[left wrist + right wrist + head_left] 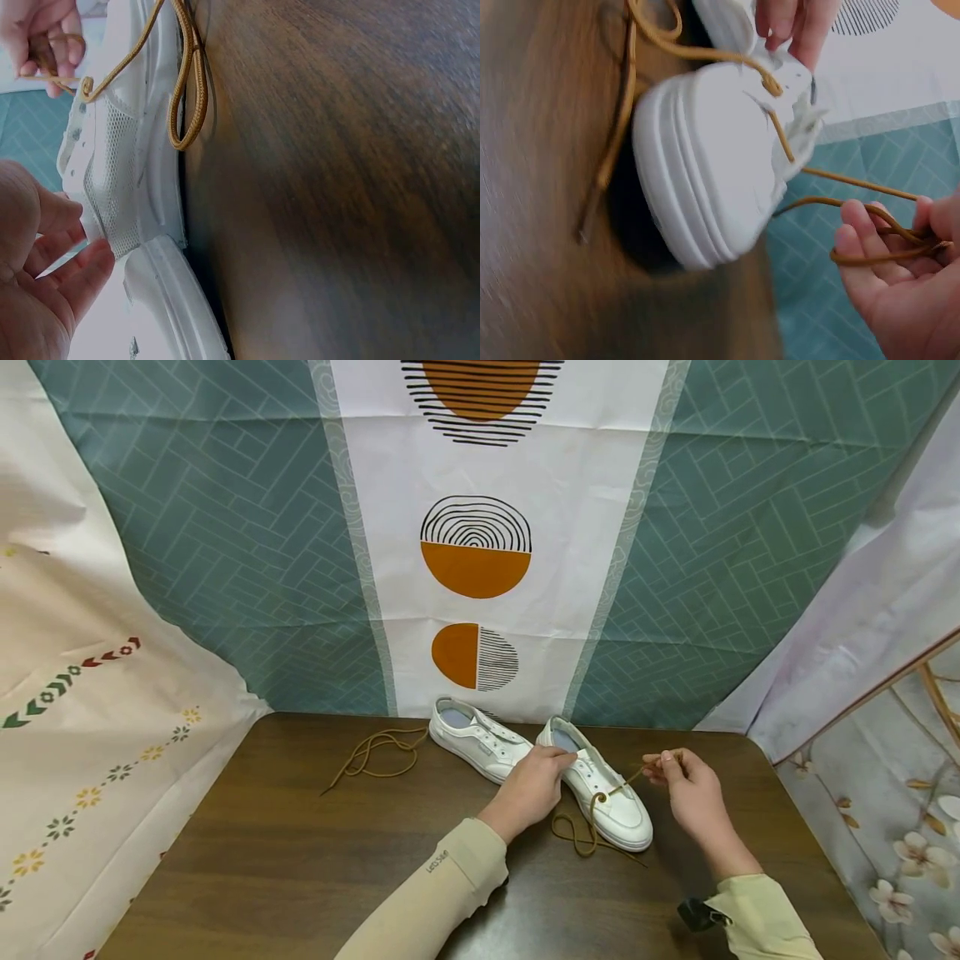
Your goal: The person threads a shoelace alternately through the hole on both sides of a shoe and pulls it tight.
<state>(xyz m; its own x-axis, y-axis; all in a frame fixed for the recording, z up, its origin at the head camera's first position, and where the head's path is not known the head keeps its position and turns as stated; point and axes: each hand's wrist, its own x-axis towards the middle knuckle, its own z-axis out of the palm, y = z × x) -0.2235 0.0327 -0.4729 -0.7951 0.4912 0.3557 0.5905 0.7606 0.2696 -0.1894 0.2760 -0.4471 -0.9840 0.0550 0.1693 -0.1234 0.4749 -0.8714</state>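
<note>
Two white sneakers stand on the table. My left hand (528,789) is at the right sneaker (626,818), its fingers (90,262) and thumb pinching the upper's edge near the opening. A brown shoelace (859,182) passes through the front eyelets of that sneaker. To its right, my right hand (693,793) grips one side of the lace, with a loose coil across the fingers. The other lace end lies over the sneaker's near side and onto the table. The left sneaker (480,747) sits beside it, touched by neither hand.
A second brown shoelace (386,775) lies loosely looped on the dark wooden table (262,860), left of the sneakers. Patterned cloth (480,652) hangs right behind the table's back edge, with more cloth at both sides.
</note>
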